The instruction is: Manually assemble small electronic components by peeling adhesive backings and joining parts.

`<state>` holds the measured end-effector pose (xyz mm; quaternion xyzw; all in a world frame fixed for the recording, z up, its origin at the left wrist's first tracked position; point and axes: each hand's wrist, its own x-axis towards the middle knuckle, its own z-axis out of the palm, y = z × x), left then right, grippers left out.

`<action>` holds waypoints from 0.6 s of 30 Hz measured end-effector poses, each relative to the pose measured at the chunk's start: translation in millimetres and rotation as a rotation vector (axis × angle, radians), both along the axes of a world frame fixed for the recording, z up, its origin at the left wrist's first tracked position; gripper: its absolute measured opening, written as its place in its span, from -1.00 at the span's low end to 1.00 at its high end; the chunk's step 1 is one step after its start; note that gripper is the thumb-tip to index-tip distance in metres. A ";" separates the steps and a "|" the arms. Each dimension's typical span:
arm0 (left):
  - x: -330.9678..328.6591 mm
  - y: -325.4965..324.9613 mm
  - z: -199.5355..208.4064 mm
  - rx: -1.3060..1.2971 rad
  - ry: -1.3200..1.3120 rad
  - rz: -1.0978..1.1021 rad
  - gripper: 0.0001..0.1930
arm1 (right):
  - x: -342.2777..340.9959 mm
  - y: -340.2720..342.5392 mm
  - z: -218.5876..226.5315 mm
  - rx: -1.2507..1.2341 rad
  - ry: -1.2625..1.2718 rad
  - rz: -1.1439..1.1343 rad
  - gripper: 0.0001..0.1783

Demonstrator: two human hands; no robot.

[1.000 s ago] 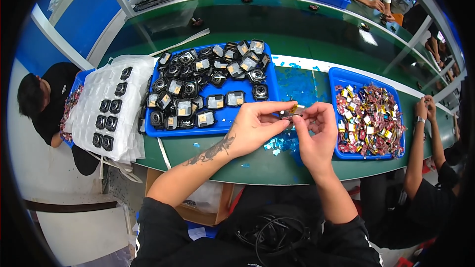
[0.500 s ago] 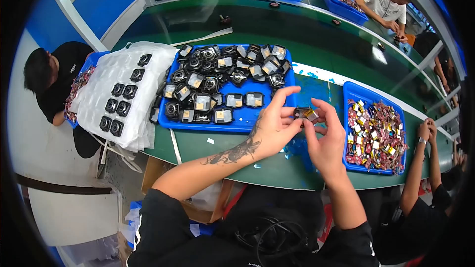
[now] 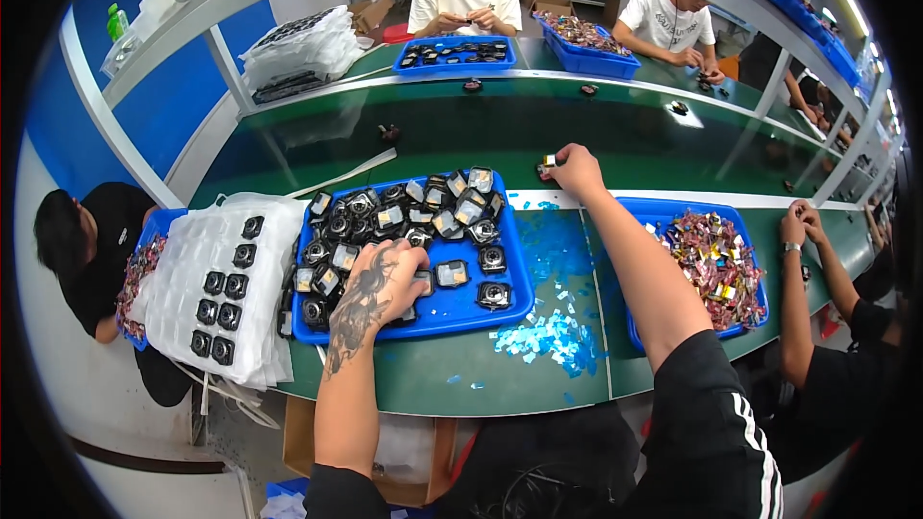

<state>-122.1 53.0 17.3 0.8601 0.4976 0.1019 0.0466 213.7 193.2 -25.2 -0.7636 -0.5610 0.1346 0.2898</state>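
Observation:
My right hand [image 3: 577, 171] is stretched out over the far green belt, fingers closed on a small watch part [image 3: 548, 165] with a white-and-yellow block and a dark end. My left hand [image 3: 380, 279] reaches down into a blue tray [image 3: 524, 298] of black square watch cases [image 3: 358, 204]. Its fingers curl over a watch case [image 3: 423, 281], which they partly hide. Another case [image 3: 451, 274] lies just right of those fingers, and one more [image 3: 493, 295] sits beyond it, showing a round back.
At right stands a blue tray [image 3: 760, 312] of small wired parts. Blue film scraps [image 3: 548, 341] litter the green table between the trays. White plastic trays [image 3: 173, 298], stacked at left, hold several cases. Dark parts [image 3: 388, 133] lie on the belt. Other people work across and alongside.
My hands have parted. The right one has carried the small part away to the belt, while the left has dropped into the tray of cases. The view has tilted up.

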 end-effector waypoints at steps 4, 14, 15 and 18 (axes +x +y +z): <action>12.2 4.9 2.5 0.182 -0.188 -0.055 -0.87 | 37.9 -2.2 7.5 0.123 0.006 -0.022 -0.52; 70.4 -17.3 -2.7 -0.996 -1.490 -0.133 -0.84 | 126.4 -122.6 68.5 -0.080 -0.344 0.356 -0.85; 73.4 -19.5 -3.2 -1.052 -1.480 -0.128 -0.84 | 132.3 -129.1 60.6 -0.119 -0.381 0.424 -0.84; 75.3 -23.5 -8.6 -1.157 -1.512 -0.092 -0.79 | 128.3 -133.0 40.0 -0.207 -0.605 0.258 -0.79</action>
